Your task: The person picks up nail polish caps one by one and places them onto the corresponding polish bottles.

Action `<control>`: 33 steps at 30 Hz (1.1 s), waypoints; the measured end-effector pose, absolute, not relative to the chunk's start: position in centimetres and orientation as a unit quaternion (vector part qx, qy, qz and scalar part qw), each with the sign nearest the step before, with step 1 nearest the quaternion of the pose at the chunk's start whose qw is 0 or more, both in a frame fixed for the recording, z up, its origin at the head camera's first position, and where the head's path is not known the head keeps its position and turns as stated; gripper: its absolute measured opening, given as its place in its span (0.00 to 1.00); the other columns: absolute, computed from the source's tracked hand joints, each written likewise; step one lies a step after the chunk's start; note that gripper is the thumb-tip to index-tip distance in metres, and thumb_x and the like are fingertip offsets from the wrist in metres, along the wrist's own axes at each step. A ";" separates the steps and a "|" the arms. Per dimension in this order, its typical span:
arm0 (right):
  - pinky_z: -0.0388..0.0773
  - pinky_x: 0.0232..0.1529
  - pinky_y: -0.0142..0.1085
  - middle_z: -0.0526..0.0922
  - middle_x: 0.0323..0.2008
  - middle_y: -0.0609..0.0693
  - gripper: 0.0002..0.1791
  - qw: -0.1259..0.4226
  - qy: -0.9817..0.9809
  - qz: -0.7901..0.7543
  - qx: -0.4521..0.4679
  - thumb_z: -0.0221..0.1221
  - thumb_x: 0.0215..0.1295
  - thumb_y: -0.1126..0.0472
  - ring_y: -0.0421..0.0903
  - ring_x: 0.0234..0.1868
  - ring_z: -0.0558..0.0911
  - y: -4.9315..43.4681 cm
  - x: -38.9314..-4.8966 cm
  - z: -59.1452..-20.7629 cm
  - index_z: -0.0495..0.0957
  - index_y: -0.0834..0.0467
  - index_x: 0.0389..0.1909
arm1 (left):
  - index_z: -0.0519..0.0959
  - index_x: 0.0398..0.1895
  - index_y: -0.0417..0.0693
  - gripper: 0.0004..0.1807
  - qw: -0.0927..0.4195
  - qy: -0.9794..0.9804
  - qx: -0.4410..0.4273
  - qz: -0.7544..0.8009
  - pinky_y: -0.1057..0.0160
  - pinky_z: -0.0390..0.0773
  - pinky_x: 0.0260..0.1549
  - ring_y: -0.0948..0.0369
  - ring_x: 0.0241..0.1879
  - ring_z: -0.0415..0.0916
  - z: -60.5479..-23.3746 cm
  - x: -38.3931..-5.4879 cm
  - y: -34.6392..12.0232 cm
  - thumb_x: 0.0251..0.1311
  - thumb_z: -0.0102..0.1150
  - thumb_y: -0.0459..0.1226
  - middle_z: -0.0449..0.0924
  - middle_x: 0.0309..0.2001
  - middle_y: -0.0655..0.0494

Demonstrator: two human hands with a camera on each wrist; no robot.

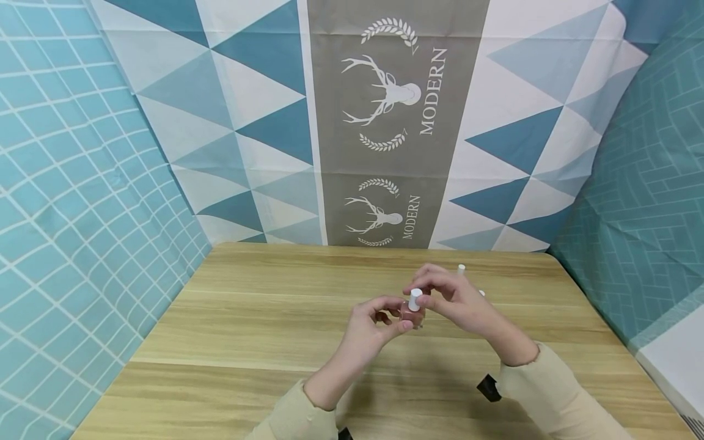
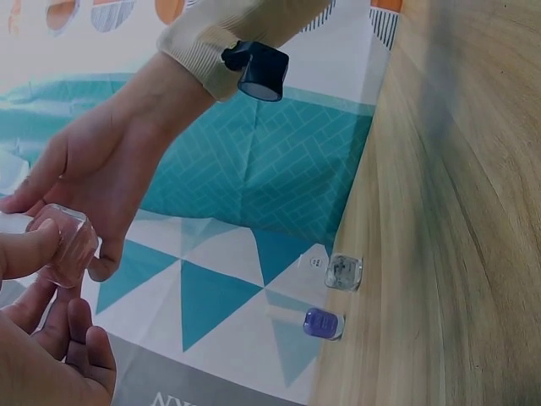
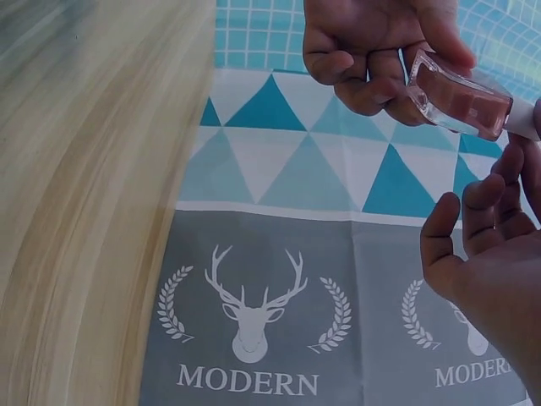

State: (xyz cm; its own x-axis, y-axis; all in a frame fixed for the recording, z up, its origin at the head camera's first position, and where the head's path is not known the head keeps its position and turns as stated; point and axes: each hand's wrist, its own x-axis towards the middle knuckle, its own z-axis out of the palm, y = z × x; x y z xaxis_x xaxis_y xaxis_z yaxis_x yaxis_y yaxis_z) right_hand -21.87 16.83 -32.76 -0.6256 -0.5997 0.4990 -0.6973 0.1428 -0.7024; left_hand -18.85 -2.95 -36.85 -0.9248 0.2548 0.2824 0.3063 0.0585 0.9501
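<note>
A small clear nail polish bottle (image 1: 412, 313) with pinkish-brown polish is held up over the table between both hands. My left hand (image 1: 370, 322) grips its glass body between thumb and fingers. From the right, my right hand (image 1: 453, 299) pinches the white cap (image 1: 415, 296) with thumb and fingertips. The right wrist view has the bottle (image 3: 463, 100) lying nearly sideways, its cap (image 3: 522, 118) at the right, still on the neck. Seen from the left wrist, the left thumb presses the glass (image 2: 72, 245), and the right hand (image 2: 110, 161) reaches in from above.
Two more bottles stand on the wooden table (image 1: 247, 330) beyond my right hand: a purple one (image 2: 321, 323) and a clear, silvery one (image 2: 344, 272). In the head view their white caps (image 1: 461, 269) show partly behind that hand. Patterned cloths (image 1: 264, 122) hang behind and at both sides.
</note>
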 end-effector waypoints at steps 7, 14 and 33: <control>0.72 0.36 0.33 0.75 0.34 0.48 0.09 0.059 -0.741 0.518 0.424 0.60 0.58 0.73 0.42 0.34 0.72 16.5 -22.1 -33.0 0.79 0.57 0.37 | 0.83 0.41 0.48 0.14 0.025 -0.730 -0.197 -0.654 0.55 0.74 0.41 0.61 0.40 0.75 -36.7 -18.7 -3.0 0.49 0.70 0.34 0.84 0.37 0.55; 0.71 0.38 0.33 0.73 0.31 0.48 0.10 0.058 -0.744 0.529 0.405 0.65 0.54 0.70 0.43 0.35 0.71 16.2 -22.2 -33.2 0.75 0.54 0.31 | 0.82 0.41 0.39 0.13 0.016 -0.738 -0.194 -0.646 0.51 0.74 0.42 0.48 0.42 0.75 -34.4 -17.3 -3.1 0.50 0.67 0.29 0.84 0.37 0.47; 0.73 0.41 0.34 0.76 0.45 0.48 0.17 0.052 -0.767 0.488 0.413 0.51 0.68 0.66 0.42 0.40 0.73 16.5 -21.7 -32.6 0.73 0.59 0.57 | 0.83 0.41 0.48 0.13 0.036 -0.737 -0.199 -0.645 0.59 0.74 0.39 0.60 0.41 0.76 -37.0 -18.7 -3.1 0.50 0.69 0.37 0.84 0.37 0.54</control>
